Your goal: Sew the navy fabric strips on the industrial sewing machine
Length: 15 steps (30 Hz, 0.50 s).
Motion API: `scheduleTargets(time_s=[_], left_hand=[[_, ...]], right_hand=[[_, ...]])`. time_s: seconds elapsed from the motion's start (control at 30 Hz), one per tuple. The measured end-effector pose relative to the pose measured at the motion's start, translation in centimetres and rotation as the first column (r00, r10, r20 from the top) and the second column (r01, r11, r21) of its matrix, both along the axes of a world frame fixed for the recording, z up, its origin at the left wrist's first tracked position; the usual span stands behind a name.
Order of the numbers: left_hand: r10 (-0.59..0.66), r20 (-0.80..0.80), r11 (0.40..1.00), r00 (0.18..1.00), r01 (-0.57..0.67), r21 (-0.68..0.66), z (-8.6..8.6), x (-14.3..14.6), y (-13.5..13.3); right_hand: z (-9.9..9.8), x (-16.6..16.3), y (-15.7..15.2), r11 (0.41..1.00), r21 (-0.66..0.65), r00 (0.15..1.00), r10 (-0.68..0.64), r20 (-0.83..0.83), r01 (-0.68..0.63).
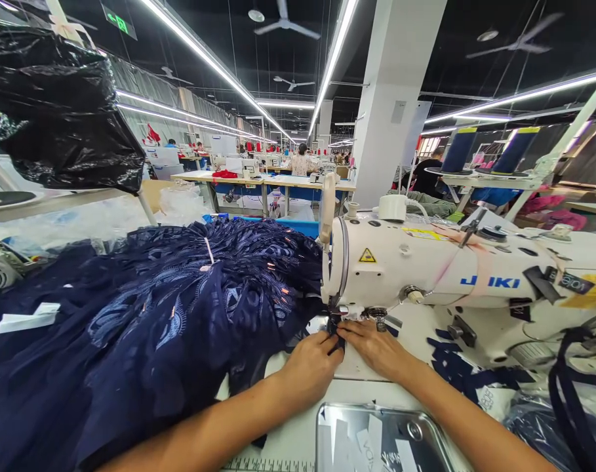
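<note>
A white industrial sewing machine [425, 262] marked JUKI stands in front of me. My left hand [310, 367] is closed, its fingertips pinching the edge of a navy fabric piece just in front of the needle area. From the other side, my right hand [374, 347] reaches in with fingers pressed together on the same fabric, close under the machine head. Fingers and machine foot hide most of the gripped part. To the left spreads a large heap of navy patterned garments [179, 314], one of which seems to lead toward my hands.
A metallic tray [381, 436] with labels lies near my forearms, beside a ruler strip [273, 464]. Navy scraps [457, 367] and plastic-wrapped items [543, 419] sit at right. A black plastic bag [66, 111] hangs upper left. Thread cones [459, 151] stand behind the machine. People work farther back.
</note>
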<state>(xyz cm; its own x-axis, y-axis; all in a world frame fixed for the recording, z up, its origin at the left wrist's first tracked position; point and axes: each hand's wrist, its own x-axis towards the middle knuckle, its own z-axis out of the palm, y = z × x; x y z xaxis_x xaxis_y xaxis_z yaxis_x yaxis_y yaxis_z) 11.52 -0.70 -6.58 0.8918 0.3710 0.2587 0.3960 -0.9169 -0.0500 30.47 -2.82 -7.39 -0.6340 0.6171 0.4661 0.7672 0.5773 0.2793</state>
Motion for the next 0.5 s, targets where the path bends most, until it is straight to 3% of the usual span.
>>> scheduleTargets(time_s=[0.23,0.5], left_hand=[[0.015,0.016,1.0,1.0,-0.015,-0.023,-0.28,0.2,0.36],[0.045,0.005,0.999,0.999,-0.045,-0.014,-0.41,0.54,0.8]], right_hand=[[0.34,-0.13,-0.23,0.996,-0.049,0.996,-0.069,0.051,0.072],[-0.3,-0.03,-0.12,0.99,0.013,0.985,-0.138,0.103,0.138]])
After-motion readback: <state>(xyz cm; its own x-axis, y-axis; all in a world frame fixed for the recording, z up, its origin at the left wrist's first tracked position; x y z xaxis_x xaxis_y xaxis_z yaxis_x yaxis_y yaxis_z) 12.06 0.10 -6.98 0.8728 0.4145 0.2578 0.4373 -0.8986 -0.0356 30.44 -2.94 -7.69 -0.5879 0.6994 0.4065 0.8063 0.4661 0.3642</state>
